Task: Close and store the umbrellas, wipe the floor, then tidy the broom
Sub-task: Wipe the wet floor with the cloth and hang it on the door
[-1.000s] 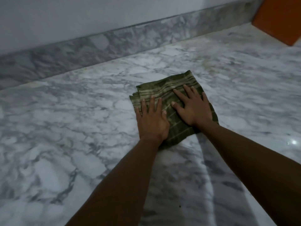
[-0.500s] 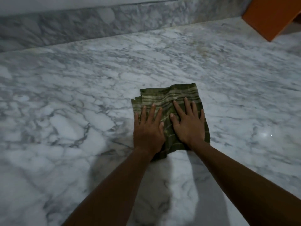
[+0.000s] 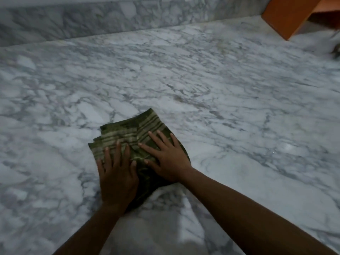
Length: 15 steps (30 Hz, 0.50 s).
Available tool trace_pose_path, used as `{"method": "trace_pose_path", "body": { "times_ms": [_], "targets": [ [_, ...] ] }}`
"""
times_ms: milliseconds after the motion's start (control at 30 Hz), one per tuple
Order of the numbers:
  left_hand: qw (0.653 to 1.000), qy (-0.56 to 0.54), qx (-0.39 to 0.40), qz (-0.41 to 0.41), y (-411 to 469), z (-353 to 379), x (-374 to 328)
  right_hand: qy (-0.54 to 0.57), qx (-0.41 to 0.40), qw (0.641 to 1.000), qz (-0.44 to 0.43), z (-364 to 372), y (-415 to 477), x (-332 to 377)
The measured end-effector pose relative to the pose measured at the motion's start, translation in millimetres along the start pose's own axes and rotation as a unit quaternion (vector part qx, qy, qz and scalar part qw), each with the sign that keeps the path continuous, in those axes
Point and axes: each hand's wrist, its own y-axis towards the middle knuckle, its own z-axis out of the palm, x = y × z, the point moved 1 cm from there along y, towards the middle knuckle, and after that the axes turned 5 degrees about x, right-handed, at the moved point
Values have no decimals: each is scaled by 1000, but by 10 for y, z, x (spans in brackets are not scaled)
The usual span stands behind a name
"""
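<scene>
Marble floor (image 3: 230, 85), grey-veined. Green striped cloth (image 3: 132, 129), folded, pressed flat under left hand (image 3: 117, 177) and right hand (image 3: 169, 159), fingers straight. Step: wiping floor. Next: sweep across unwiped marble.

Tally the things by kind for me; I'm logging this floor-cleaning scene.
hands: 2, left hand and right hand
green striped cloth: 1
marble floor: 1
orange furniture piece: 1
total: 5
</scene>
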Motion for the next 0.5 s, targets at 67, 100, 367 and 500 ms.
{"method": "trace_pose_path", "body": {
  "times_ms": [67,100,367,500],
  "targets": [
    [999,-11,10,42,49,61,-363,-6,-13,1000,16,-27,-234,-349],
    [998,-16,16,65,116,92,-583,-2,-18,999,42,-48,-342,-547],
    [985,-61,22,163,1075,411,-2430,42,-87,956,278,-277,-676,-2306],
    [973,-51,77,211,1565,488,-3186,65,-103,927,355,-399,-775,-3091]
  ]
}}
